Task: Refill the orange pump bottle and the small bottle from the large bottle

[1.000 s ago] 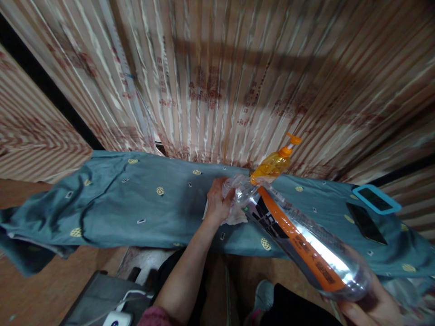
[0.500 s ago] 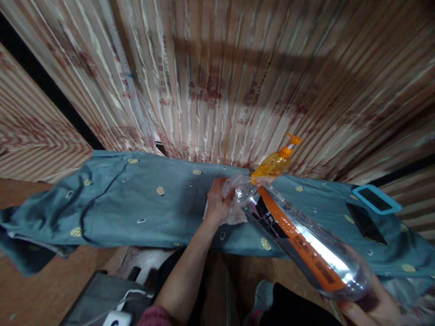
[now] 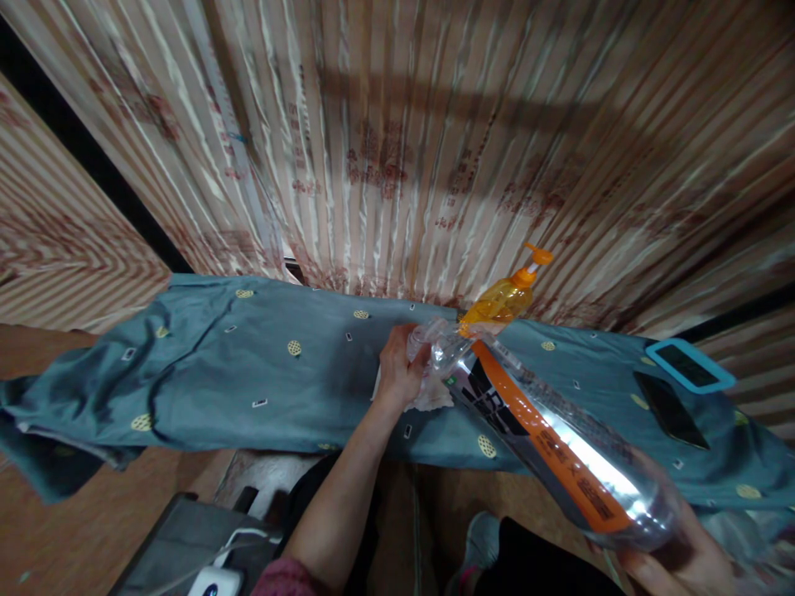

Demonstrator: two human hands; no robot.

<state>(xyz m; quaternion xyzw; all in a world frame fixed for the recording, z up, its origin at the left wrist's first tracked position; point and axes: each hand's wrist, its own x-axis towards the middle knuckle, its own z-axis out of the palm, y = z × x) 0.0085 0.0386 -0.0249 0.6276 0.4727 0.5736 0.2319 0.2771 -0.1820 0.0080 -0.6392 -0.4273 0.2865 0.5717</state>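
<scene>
A large clear plastic bottle (image 3: 546,430) with an orange and black label lies tilted across the front of me, its neck toward the middle and its base at the lower right. My right hand (image 3: 676,538) grips the base end. At the other end, my left hand (image 3: 401,368) is closed at the bottle's neck, with some fingertips hidden. A crumpled white tissue (image 3: 435,397) shows under the left hand and the neck. Just behind the bottle's shoulder stands an orange pump bottle (image 3: 497,305), partly covered by it.
A teal patterned cloth (image 3: 211,364) covers the long narrow surface. On its right side lie a dark phone (image 3: 671,410) and a light-blue-framed device (image 3: 691,365). A striped curtain (image 3: 397,149) hangs behind. At lower left, a white device (image 3: 216,582) with a cable rests on a grey seat.
</scene>
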